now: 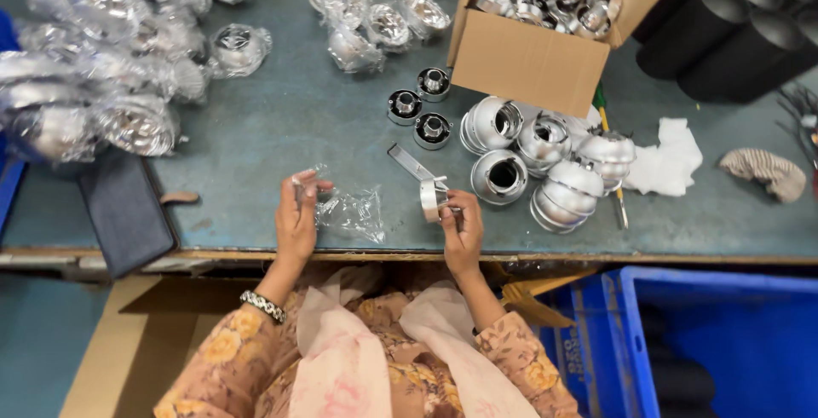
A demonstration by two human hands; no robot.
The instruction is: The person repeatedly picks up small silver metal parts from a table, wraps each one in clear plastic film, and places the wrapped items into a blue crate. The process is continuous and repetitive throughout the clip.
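- While a clear plastic bag (349, 212) is pinched by the left hand (296, 218), a metal ring bracket (430, 192) is grasped by the right hand (461, 229) above the table edge (596, 247).
- Bagging appears underway; next, the bag mouth must be opened for the bracket.

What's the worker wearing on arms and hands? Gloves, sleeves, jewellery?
No gloves: left hand and right hand are bare. Sleeves are peach-brown with a yellow floral print. A silver-and-dark beaded bracelet sits on the left wrist. A pale pink scarf hangs down the front.

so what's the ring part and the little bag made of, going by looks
Ring part in the right hand: probably polished metal, silvery with bright glints. Bag by the left hand: thin clear plastic film, crinkled and see-through.
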